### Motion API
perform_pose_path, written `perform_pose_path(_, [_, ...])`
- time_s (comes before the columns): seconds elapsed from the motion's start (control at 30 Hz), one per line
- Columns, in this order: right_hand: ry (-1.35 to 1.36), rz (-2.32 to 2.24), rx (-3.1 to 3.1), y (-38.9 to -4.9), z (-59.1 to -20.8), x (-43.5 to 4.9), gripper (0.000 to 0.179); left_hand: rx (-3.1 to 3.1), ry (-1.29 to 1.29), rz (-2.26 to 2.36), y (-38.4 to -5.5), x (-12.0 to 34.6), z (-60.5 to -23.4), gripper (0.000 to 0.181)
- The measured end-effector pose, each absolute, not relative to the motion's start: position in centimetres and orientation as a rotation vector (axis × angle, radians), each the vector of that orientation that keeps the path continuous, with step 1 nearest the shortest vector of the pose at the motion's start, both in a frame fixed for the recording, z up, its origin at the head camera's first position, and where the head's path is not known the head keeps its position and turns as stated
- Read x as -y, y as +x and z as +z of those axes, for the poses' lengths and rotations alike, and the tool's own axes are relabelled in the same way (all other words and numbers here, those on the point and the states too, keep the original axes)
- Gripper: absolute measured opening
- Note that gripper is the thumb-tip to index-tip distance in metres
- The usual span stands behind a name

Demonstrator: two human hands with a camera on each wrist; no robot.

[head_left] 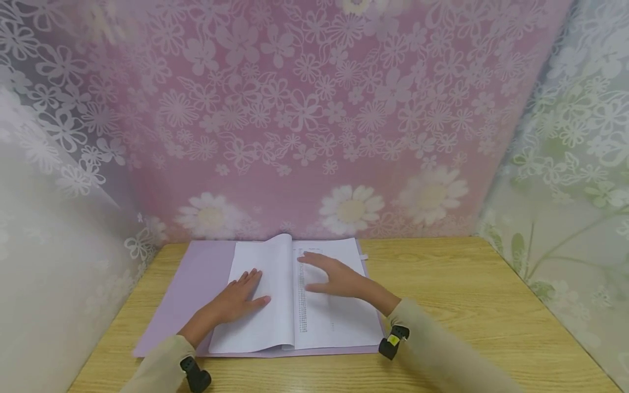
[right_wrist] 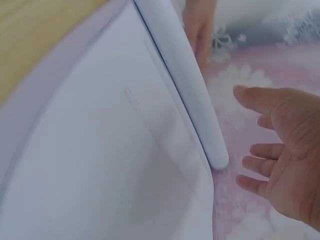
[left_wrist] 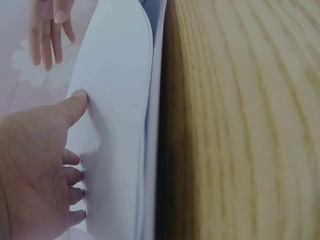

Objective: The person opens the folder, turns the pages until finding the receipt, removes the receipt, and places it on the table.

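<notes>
A purple folder (head_left: 199,270) lies spread on the table with white sheets in it. The left-hand sheets (head_left: 279,322) bulge up near the middle fold. On the right lies a page (head_left: 344,322) with a printed column of small text, too small to read. My left hand (head_left: 237,302) rests on the left-hand sheets, fingers extended and thumb apart; the left wrist view shows its thumb (left_wrist: 76,105) against the paper. My right hand (head_left: 339,277) is over the right page, thumb spread from the fingers, holding nothing. In the right wrist view its fingers (right_wrist: 260,165) stand apart from the paper.
A wood-grain table (head_left: 442,305) extends to both sides of the folder. Flowered cloth (head_left: 314,136) hangs behind it, with more at the left and right. A small white tab (head_left: 364,256) sticks out at the folder's right edge.
</notes>
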State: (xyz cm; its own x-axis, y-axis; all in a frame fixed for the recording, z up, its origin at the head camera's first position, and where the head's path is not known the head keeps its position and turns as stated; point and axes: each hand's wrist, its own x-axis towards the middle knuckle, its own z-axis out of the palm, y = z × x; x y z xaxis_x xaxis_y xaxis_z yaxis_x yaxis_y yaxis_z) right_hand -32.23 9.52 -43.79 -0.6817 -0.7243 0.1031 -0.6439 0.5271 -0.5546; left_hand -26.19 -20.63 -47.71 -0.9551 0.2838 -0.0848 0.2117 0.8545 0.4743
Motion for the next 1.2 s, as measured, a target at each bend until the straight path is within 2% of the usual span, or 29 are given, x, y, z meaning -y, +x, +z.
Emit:
perform_pose_path(0.27, [-0.911,-1.073,-2.800,-37.3,-44.4,-14.3,0.070,-2.846,0.397,0.720,-26.1,20.8,-47.4,0.088])
perform_pose_path(0.43, [-0.800,-1.206,-2.792,-39.0,-45.4,-17.0,0.073,-2.871,0.402,0.686,-26.1,20.7,-47.7,0.088])
perform_pose_path(0.77, [-0.643,-1.196,-2.745,-40.7,-47.3,-18.6,0.078,-2.887,0.412,0.684,-26.2,20.8,-48.2,0.088])
perform_pose_path(1.2, [-0.584,-1.109,-2.727,-41.1,-48.1,-18.5,0.078,-2.882,0.405,0.702,-26.0,20.8,-48.1,0.089])
